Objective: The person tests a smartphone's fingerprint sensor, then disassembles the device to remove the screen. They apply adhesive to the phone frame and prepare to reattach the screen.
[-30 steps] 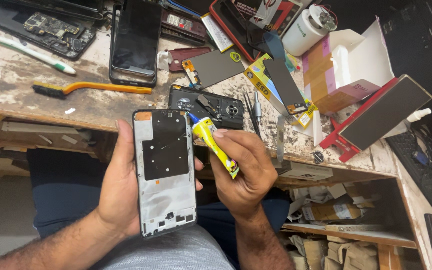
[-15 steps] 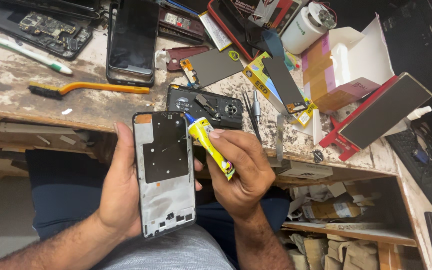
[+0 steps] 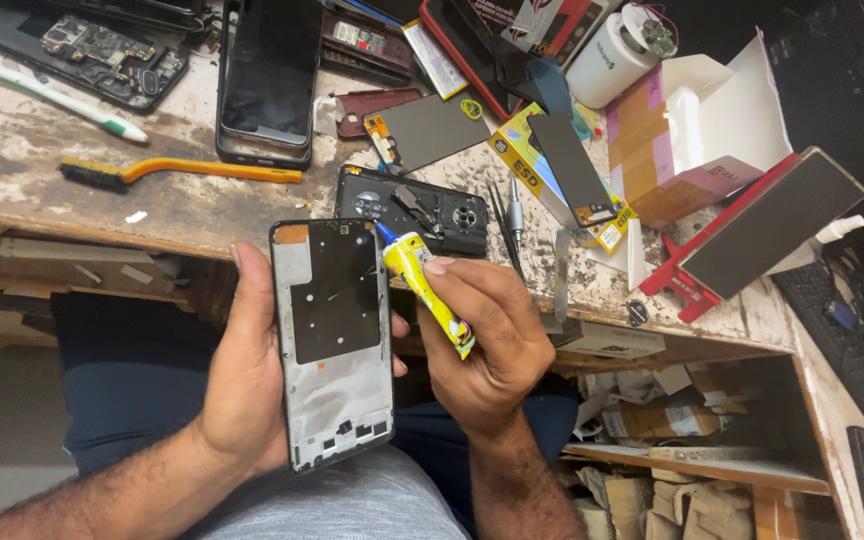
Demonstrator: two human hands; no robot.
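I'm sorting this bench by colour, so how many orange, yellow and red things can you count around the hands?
Orange: 1, the brush on the bench.
Yellow: 2, the glue tube in the right hand, and the yellow box under a black panel.
Red: 1, the red box at the bench's right edge.
Total: 4

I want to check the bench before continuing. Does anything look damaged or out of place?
The workbench top is badly worn, paint flaking. A red box hangs over its edge. The phone frame and yellow glue tube look fine.
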